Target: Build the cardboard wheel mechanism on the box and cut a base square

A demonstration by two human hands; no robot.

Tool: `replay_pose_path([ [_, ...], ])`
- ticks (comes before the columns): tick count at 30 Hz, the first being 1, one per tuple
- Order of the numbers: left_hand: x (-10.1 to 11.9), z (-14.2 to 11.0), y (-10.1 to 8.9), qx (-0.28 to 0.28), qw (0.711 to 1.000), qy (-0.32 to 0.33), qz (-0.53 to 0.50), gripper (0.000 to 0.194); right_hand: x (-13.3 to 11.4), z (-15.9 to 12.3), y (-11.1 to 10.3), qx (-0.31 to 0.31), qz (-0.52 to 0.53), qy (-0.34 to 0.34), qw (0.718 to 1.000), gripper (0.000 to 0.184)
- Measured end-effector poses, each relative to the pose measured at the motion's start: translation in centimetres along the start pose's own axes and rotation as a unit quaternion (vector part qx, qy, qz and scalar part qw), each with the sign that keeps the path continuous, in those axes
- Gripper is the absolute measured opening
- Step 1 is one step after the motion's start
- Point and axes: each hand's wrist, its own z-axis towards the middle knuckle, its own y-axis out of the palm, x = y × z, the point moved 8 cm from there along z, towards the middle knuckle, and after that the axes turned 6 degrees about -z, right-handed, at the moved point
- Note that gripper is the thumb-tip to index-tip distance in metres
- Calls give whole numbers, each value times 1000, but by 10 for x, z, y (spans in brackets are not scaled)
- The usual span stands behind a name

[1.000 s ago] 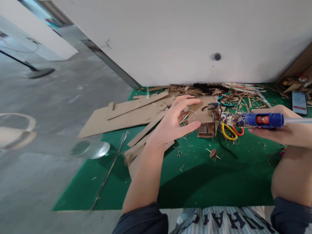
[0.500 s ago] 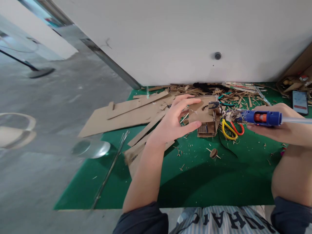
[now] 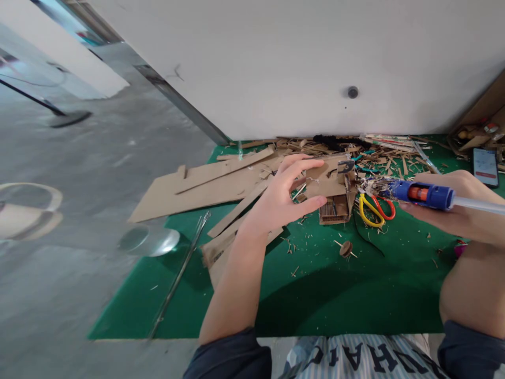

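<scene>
My left hand [image 3: 283,195] grips a small cardboard model [image 3: 333,190] between thumb and fingers, holding it on the green mat [image 3: 315,284]. My right hand [image 3: 453,208] is wrapped round a blue glue gun [image 3: 422,193] with an orange window. The gun's messy nozzle points left and sits right beside the model's right side. A clear glue stick juts out of the gun's rear toward the right edge of the view.
Yellow and red scissors [image 3: 374,209] lie under the gun. Large cardboard sheets [image 3: 197,187] and several strips are piled to the left, scraps litter the back by the white wall. A phone [image 3: 485,167] lies at the far right, a small wooden disc [image 3: 346,248] in front.
The glue gun has tilted a little, its rear dropping, with the nozzle staying at the model's right side. My left hand keeps its grip on the model.
</scene>
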Motion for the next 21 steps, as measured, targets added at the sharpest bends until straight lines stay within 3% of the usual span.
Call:
replay_pose_path([
  [21, -5, 0, 1, -2, 1000, -23, -2, 66, 2, 1, 4, -16, 30, 10, 999, 39],
])
